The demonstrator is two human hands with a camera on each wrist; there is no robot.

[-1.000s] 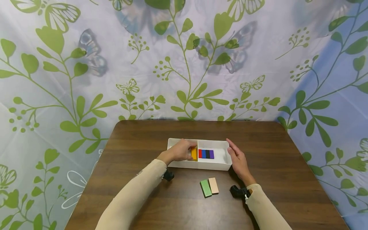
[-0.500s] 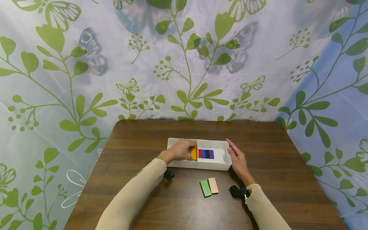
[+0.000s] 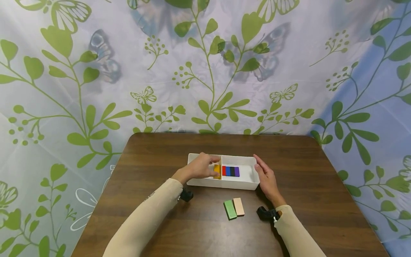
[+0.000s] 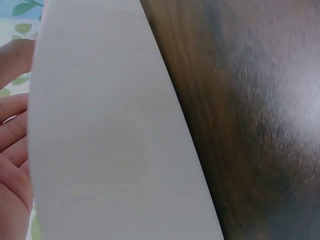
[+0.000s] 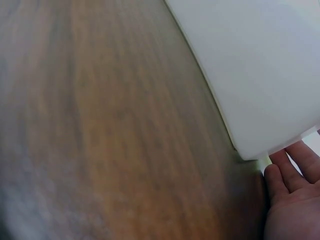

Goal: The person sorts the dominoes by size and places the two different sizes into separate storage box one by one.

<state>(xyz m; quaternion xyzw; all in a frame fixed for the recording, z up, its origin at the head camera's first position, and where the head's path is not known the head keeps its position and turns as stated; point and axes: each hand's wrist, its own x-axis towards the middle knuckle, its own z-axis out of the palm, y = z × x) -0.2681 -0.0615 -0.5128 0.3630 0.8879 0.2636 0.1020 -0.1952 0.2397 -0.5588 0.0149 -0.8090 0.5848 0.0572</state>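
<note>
Mid-frame, a divided white box (image 3: 221,183) holds coloured blocks (image 3: 232,171); left hand (image 3: 202,166) loosely spread at yellow block (image 3: 217,169), straight-fingered right hand (image 3: 267,178) against right end.

Box (image 3: 224,184): on the table (image 3: 282,150), cloth (image 3: 179,89) behind
Left compartment (image 3: 193,157): contents (image 3: 216,170) beside the divider (image 3: 221,161), left hand (image 3: 201,166) at them
Right compartment (image 3: 248,173): block row (image 3: 231,171) starting at the divider
Right hand (image 3: 267,178): at the box's right end
Loose blocks (image 3: 238,207): side by side, before the box

Brown wooden table (image 3: 205,232), white divided tray (image 3: 221,184), green block (image 3: 230,210), beige block (image 3: 238,207)
</note>
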